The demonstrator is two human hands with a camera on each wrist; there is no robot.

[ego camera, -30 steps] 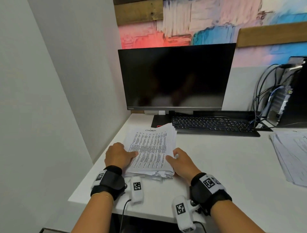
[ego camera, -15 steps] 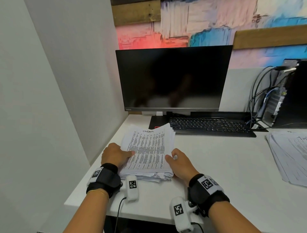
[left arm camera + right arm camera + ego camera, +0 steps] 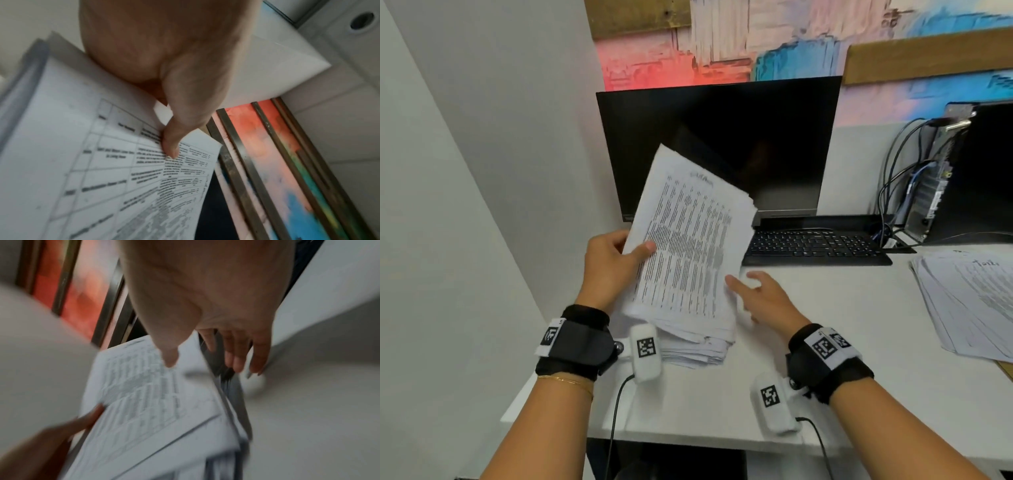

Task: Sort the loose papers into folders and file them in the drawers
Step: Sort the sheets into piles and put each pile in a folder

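Nearest, at the white desk's [image 3: 859, 359] front edge, two wrists strapped with black bands and tagged white camera pods. Just beyond, a thick stack of printed papers [image 3: 688, 260] raised off the surface and tilted up toward the monitor, its near end hanging low over the desk; whether touching or just clear of it, impossible to tell. Left hand [image 3: 609, 263] clamped on the stack's left edge, thumb [image 3: 170, 146] pressed across the top sheet's printed table, remaining fingers hidden behind the pile. Right hand [image 3: 763, 294] slack and spread at the stack's lower right corner, holding nothing, fingers relaxed over the desk, likely poised to square the edges or take a share of the weight. Lift seemingly meant to gather the bundle whole before any sorting. Further right, a second fanned pile of sheets [image 3: 969, 301], cut off by the frame edge. Farther back, a black keyboard [image 3: 815, 246], a dark monitor [image 3: 756, 144] partly masked by the raised pages, and a cabled computer case [image 3: 962, 171] at far right. No folders or drawers anywhere in view. Handwritten heading on the top sheet too blurred to read; right wrist view smeared throughout.
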